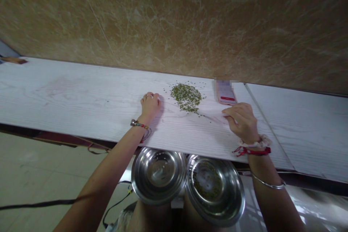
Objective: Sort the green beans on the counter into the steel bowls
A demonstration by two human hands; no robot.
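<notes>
A loose patch of small green beans, probably mung beans, is spread over the white wood-grain tabletop. To the left of the beans, my left hand rests on the table with its fingers curled in. What it holds, if anything, is hidden. My right hand is at the right of the beans, just below a phone. Its thumb and fingertips are pinched together, and I cannot make out anything between them. A few stray beans lie between the patch and this hand.
Two steel bowls sit on my lap below the table's front edge. Some green beans lie in the right bowl; the left bowl shows only a shiny bottom. A brown marbled wall stands behind the table. A dark cable hangs at lower left.
</notes>
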